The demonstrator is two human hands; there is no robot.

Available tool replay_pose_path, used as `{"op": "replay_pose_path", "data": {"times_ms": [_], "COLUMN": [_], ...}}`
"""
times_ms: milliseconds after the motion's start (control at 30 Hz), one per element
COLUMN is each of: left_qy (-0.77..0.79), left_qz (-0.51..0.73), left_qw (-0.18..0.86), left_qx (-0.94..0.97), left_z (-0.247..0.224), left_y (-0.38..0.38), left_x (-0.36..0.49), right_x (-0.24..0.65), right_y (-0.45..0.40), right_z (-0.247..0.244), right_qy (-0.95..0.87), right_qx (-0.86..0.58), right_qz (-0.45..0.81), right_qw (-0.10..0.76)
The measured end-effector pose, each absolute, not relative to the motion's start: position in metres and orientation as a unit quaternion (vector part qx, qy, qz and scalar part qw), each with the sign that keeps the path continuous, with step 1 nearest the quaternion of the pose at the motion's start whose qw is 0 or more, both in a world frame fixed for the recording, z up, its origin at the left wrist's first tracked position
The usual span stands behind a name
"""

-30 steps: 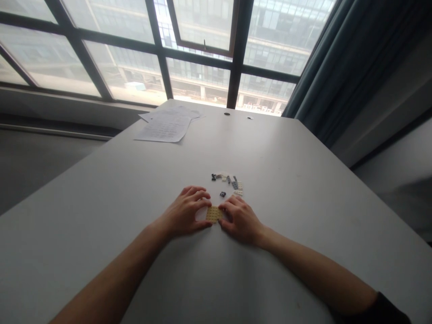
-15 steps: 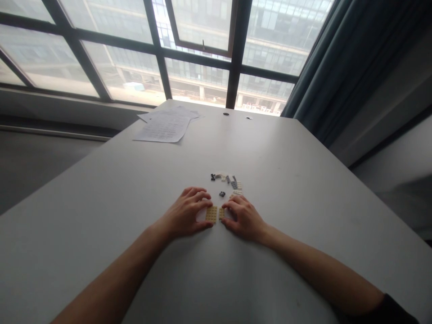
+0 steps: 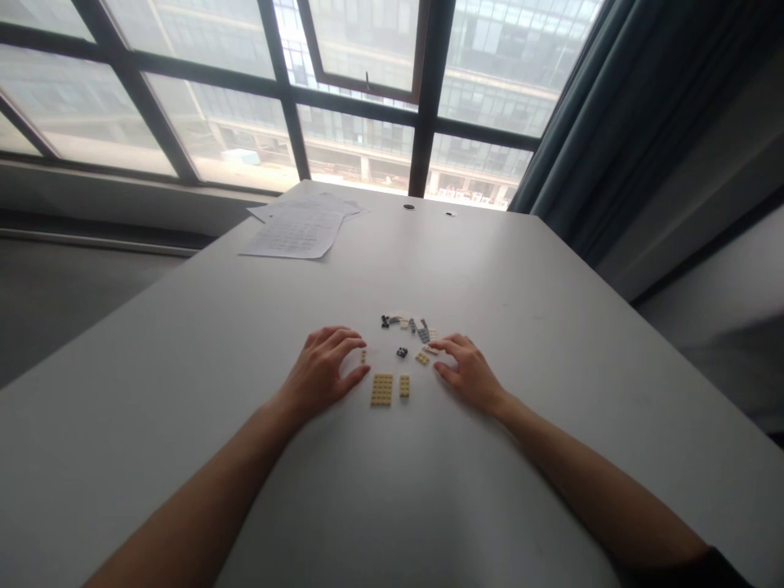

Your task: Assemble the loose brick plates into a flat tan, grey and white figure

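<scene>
Hands, two: left hand (image 3: pixel 324 365), thumb and fingers parted, curved about one small tan piece (image 3: pixel 363 357), contact not clear; right hand (image 3: pixel 470 376), thumb and forefinger likewise parted, forefinger at one white strip (image 3: pixel 431 349), touching or not cannot be told. Tan pieces, four in all, on the desk (image 3: pixel 392 506): the small one already listed; one large plate (image 3: pixel 381 390), lying flat between and nearer the body than the hands; one narrow plate (image 3: pixel 404 386), just right of it, apart; one short plate (image 3: pixel 422 358), just left of the right hand. Dark piece (image 3: pixel 402 353), one, studded, between the hands. Beyond, a loose arc of black, white and grey pieces (image 3: pixel 424 331), too small to count surely. Far left, papers (image 3: pixel 294 233), at least two sheets, overlapping. Far edge, desk holes (image 3: pixel 409 207), two.
</scene>
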State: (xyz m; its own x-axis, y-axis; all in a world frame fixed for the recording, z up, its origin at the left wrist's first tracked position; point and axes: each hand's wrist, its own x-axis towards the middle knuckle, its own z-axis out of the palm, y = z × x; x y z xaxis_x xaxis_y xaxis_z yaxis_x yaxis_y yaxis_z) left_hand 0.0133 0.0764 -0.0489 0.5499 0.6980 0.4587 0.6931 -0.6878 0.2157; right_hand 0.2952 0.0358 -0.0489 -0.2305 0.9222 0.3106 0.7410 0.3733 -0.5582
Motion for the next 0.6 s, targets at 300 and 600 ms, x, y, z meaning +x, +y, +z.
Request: {"op": "replay_pose_path", "data": {"times_ms": [300, 600], "left_qy": [0.418, 0.429], "left_qz": [0.251, 0.241], "left_qw": [-0.016, -0.026], "left_qx": [0.873, 0.870], "left_z": [-0.057, -0.059], "left_y": [0.080, 0.081], "left_x": [0.013, 0.013], "right_x": [0.312, 0.291], "right_y": [0.058, 0.081], "right_z": [-0.050, -0.043], "right_qy": [-0.786, -0.785], "right_qx": [-0.551, -0.555], "right_qz": [0.107, 0.102], "right_qw": [0.260, 0.255]}}
